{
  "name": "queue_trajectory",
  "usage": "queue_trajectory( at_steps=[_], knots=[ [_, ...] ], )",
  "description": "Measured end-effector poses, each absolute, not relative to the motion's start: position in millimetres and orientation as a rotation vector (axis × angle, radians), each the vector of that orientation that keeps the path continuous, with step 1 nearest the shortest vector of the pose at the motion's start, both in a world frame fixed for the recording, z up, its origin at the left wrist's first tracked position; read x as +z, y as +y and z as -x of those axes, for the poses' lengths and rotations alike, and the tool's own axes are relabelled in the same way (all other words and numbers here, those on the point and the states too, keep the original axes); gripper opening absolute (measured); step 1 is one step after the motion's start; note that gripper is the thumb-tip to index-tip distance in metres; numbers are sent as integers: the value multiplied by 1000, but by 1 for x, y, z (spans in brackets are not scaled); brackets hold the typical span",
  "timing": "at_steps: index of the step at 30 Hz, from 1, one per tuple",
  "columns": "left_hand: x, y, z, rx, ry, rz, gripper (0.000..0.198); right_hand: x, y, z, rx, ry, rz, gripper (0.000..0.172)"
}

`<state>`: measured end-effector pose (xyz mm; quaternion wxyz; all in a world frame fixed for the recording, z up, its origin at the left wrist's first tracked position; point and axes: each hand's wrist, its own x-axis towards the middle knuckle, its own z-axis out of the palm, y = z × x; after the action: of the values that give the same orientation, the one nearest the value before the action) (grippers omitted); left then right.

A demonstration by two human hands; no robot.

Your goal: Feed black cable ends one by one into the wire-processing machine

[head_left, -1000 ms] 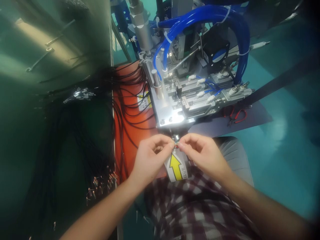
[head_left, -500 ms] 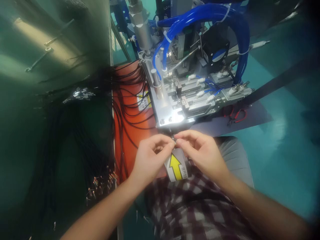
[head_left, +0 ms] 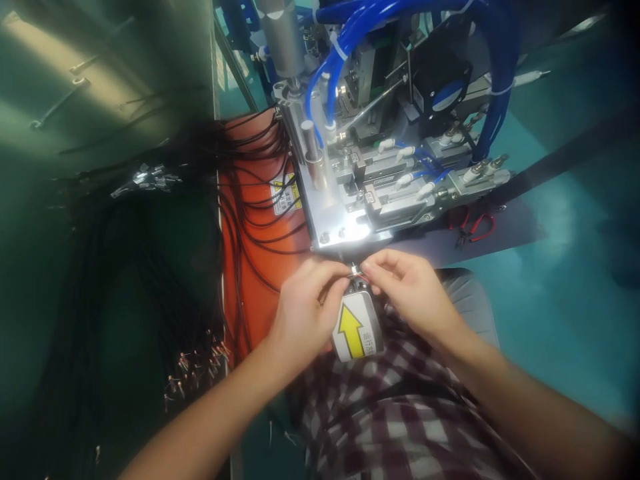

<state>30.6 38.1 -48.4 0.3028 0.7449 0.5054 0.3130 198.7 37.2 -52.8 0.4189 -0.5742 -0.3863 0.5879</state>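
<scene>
My left hand (head_left: 306, 313) and my right hand (head_left: 410, 290) meet fingertip to fingertip just below the front edge of a metal machine plate (head_left: 345, 230). Both pinch a tiny metal part (head_left: 355, 270) between thumb and forefinger; it is too small to name. Right under my fingers sits a grey block with a white label bearing a yellow arrow (head_left: 353, 330) that points towards the machine. My checked shirt (head_left: 400, 413) fills the bottom of the view.
The machine carries blue air hoses (head_left: 360, 27), silver cylinders (head_left: 480, 177) and a black fan (head_left: 440, 80). Black wires (head_left: 255, 200) lie over an orange mat (head_left: 250, 280) at left, their bare ends (head_left: 195, 367) lower left. Red-handled pliers (head_left: 473, 227) lie at right on a dark mat.
The view has shifted slightly, so the machine sits higher and closer. My hands stay pinched together at the plate's front edge and have moved a little nearer to it.
</scene>
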Motion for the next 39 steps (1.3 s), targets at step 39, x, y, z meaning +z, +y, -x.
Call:
queue_trajectory(
  at_steps=[39],
  knots=[
    [-57,40,-26,732,1293,-2500,30,-71,37,-185,1351,-879,1575,21]
  ],
)
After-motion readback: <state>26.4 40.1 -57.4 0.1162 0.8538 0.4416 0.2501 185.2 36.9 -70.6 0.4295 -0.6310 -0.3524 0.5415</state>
